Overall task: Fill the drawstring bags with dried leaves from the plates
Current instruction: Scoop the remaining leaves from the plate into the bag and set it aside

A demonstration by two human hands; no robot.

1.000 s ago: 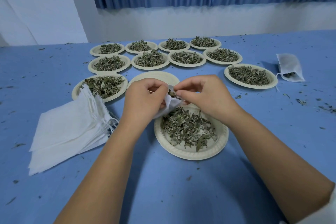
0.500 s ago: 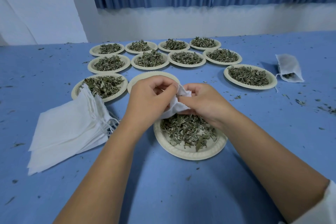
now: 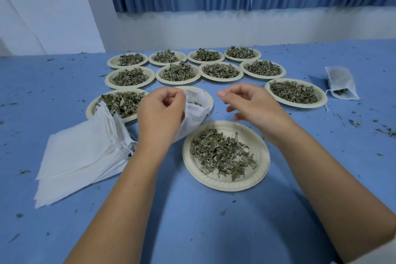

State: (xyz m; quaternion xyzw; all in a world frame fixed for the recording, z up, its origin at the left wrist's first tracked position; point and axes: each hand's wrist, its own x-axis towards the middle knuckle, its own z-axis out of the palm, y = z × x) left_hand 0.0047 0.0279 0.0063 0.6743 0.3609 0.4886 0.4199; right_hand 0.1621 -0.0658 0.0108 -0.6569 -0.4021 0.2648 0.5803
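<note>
My left hand (image 3: 159, 113) grips a white drawstring bag (image 3: 196, 109) by its rim, mouth held open, with a few dried leaves visible inside. The bag hangs just left of and behind the near paper plate (image 3: 261, 154), which holds a loose heap of dried leaves (image 3: 220, 153). My right hand (image 3: 249, 106) hovers above the plate's far edge, apart from the bag, fingers loosely curled and holding nothing.
A stack of flat white bags (image 3: 83, 152) lies at the left. Several leaf-filled plates (image 3: 177, 72) stand in rows behind, one more at the right (image 3: 295, 92). A partly filled bag (image 3: 340, 82) lies at the far right. Leaf crumbs dot the blue table (image 3: 192, 221).
My right hand has let go of the bag and drawn away to the right. My left hand now holds the bag alone, its mouth open.
</note>
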